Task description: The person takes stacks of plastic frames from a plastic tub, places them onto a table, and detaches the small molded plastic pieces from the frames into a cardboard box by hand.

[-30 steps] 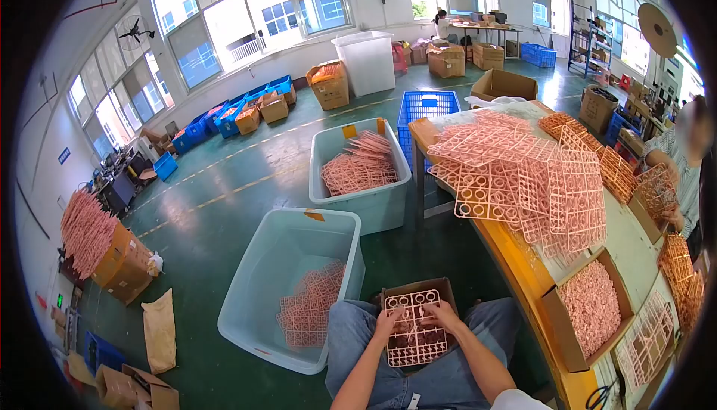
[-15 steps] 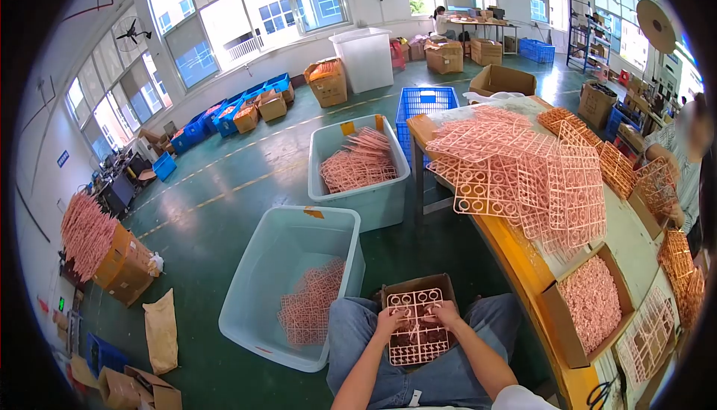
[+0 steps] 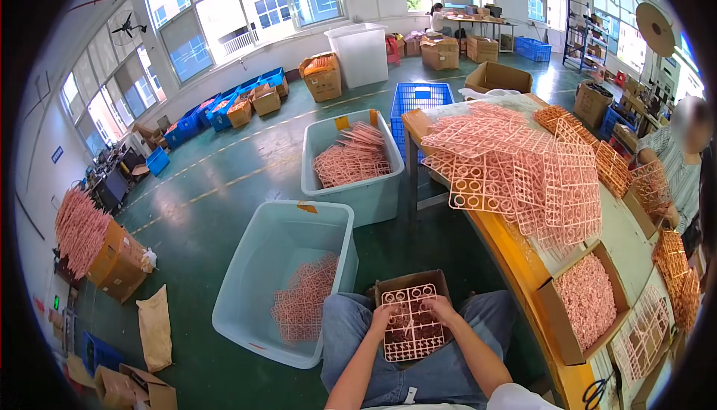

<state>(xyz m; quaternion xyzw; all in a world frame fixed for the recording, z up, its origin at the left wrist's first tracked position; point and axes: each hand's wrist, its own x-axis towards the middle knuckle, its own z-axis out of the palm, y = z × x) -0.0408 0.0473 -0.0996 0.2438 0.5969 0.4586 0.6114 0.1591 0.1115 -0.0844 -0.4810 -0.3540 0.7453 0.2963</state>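
A pink plastic sprue grid (image 3: 413,351) with rings along its upper edge lies over an open cardboard box (image 3: 441,281) between my knees. My left hand (image 3: 384,319) grips the grid's left side, its fingers partly hidden by the lattice. On the right side, my right hand (image 3: 441,311) is closed on the same grid, with its fingertips reaching in toward the middle. What lies inside the box shows only as dark and pinkish patches through the openings.
Left of my knees stands a pale blue tub (image 3: 226,290) with pink grids in it; a second tub (image 3: 358,205) is behind. On the right, a table (image 3: 515,261) bears stacked grids (image 3: 515,163), a box of small pink pieces (image 3: 586,298) and scissors (image 3: 595,393). A co-worker (image 3: 676,171) sits beyond.
My fingers have shifted slightly on the grid, and its central openings look less covered by them. The whole view has moved a little.
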